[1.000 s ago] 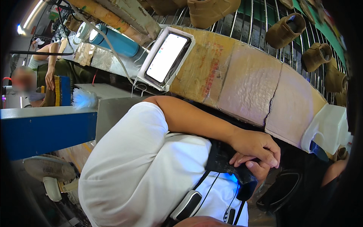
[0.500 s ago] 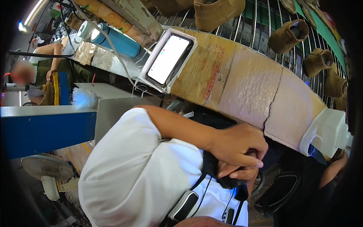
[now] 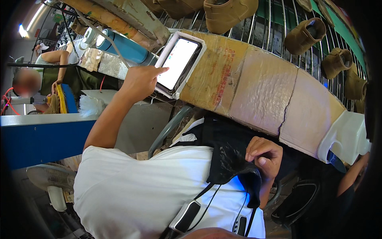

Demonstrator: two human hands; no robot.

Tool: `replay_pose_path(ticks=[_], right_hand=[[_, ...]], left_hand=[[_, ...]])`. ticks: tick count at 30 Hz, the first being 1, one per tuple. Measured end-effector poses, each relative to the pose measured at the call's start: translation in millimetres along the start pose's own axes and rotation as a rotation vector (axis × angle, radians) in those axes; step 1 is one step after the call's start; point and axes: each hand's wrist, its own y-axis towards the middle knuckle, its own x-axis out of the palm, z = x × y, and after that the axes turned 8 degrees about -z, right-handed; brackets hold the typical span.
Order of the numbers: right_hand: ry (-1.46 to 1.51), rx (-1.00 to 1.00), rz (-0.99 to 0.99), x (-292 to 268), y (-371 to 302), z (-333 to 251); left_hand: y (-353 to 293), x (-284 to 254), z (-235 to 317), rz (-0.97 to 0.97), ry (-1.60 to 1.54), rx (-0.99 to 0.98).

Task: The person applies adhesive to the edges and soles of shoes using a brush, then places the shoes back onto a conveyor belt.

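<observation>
My left hand (image 3: 140, 83) reaches over the bench with its index finger stretched out onto the lit screen of a phone (image 3: 178, 63). Its other fingers are curled and hold nothing. The phone lies in a shallow white box (image 3: 172, 95) on cardboard. In front of my chest is my right hand (image 3: 266, 156), its fingers loosely bent, the thumb a little apart. Nothing shows in it. Beside its fingertips hangs the black, worn bib of an apron (image 3: 230, 161); whether they touch it I cannot tell.
Brown shoes (image 3: 305, 36) stand on a wire rack (image 3: 267, 28) beyond the cardboard-covered bench (image 3: 262, 85). A blue bottle (image 3: 123, 47) lies left of the phone. At right is a white plastic container (image 3: 346, 135). A fan (image 3: 51, 179) and another person (image 3: 59, 71) are at left.
My left hand has left my right hand at my chest and moved up and left to the phone. My right hand stays near the apron, now uncovered.
</observation>
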Motion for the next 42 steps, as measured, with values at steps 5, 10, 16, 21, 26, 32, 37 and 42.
replay_pose_path(ticks=[5, 10, 16, 21, 26, 32, 37, 42], right_hand=[[-0.019, -0.041, 0.047, 0.0, -5.4, -2.5], [-0.029, -0.057, 0.072, -0.8, -10.6, -3.3], [-0.064, -0.049, 0.083, 3.4, -8.5, -6.3], [-0.074, -0.042, 0.104, 4.2, -7.8, -5.8], [-0.089, -0.058, 0.133, 4.6, -6.9, -4.8], [-0.093, -0.051, 0.153, 5.9, -6.4, -5.6], [-0.086, -0.059, 0.169, 4.2, -6.5, -5.3], [-0.081, -0.068, 0.175, 4.9, -4.6, -4.1]], left_hand=[[20.2, 1.4, -3.3, -0.106, 0.064, -0.081], [44.4, -10.9, -1.3, -0.229, 0.116, -0.145], [57.2, -10.7, -1.3, -0.246, 0.03, -0.222], [69.6, -17.5, 1.2, -0.31, -0.004, -0.267], [72.3, -13.5, -2.6, -0.298, -0.026, -0.288], [68.6, -18.4, -4.5, -0.213, -0.044, -0.289], [42.9, -26.2, -8.3, -0.085, -0.028, -0.18], [26.5, -35.0, 3.7, -0.363, -0.089, -0.301]])
